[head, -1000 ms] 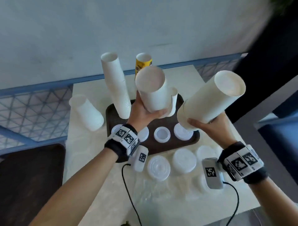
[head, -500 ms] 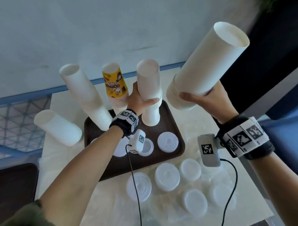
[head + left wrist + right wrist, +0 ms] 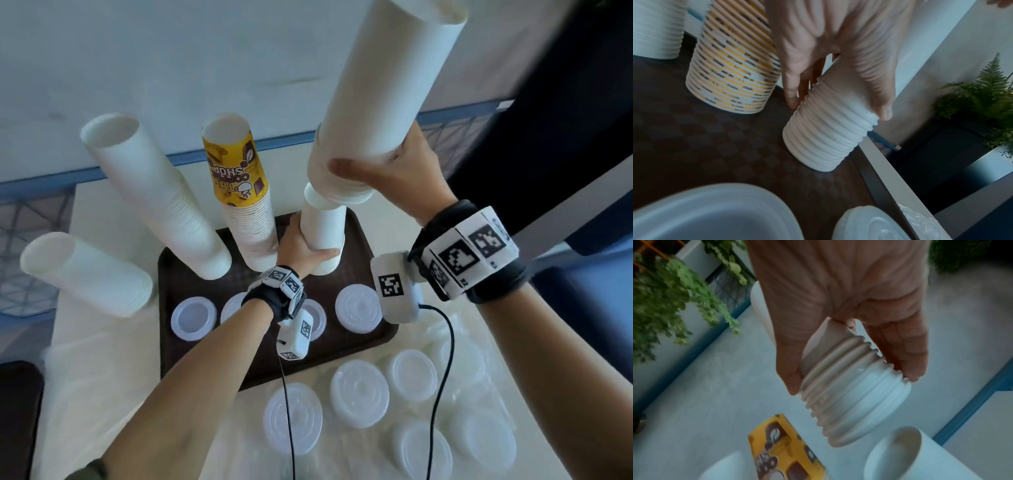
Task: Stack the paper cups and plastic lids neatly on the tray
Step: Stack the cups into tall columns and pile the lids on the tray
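A dark brown tray [image 3: 356,346] holds upside-down stacks of paper cups and several plastic lids [image 3: 358,308]. My left hand [image 3: 301,250] grips a short white cup stack [image 3: 323,233] [image 3: 828,134] standing on the tray [image 3: 715,146]. My right hand [image 3: 387,171] [image 3: 849,331] holds a long white cup stack [image 3: 383,102] [image 3: 855,391] tilted in the air, its open end just above the short stack's top [image 3: 894,451]. A yellow-topped stack [image 3: 239,192] [image 3: 731,73] and a tall white stack [image 3: 161,195] stand on the tray to the left.
Another white cup stack [image 3: 85,274] leans on the table left of the tray. Several loose plastic lids [image 3: 359,394] lie on the table in front of the tray. A blue rail [image 3: 44,181] runs behind the table, and a dark tray [image 3: 17,411] lies at the lower left.
My left hand has set its short stack down upright on the tray. My right hand has swung the long stack up and leftward over it.
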Demonstrator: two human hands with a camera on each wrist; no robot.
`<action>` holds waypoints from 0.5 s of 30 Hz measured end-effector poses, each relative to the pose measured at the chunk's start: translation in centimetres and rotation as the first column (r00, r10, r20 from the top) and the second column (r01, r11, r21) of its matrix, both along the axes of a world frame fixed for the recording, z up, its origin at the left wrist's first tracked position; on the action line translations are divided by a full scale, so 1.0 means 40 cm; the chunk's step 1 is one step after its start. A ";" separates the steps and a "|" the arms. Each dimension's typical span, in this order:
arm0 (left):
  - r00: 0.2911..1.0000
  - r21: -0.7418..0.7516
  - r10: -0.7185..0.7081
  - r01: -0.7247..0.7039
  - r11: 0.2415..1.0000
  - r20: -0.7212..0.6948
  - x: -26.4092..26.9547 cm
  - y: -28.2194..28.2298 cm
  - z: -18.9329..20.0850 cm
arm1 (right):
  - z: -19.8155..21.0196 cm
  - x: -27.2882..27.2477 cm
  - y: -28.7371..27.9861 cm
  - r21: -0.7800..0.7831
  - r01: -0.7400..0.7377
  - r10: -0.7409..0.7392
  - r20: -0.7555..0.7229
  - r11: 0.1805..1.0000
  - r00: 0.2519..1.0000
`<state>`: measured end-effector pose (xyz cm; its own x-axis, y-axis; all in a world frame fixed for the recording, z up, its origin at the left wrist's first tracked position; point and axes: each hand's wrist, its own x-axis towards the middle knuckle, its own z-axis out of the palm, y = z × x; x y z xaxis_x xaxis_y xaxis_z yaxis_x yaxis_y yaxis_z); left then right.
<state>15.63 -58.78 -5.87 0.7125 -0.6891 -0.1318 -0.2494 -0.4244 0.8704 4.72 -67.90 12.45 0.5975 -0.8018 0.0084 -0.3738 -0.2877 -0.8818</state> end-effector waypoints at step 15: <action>0.984 0.100 -0.177 0.174 0.980 0.023 -0.030 0.133 0.004 | -0.218 0.089 0.052 0.111 0.094 -0.068 -0.222 0.989 0.973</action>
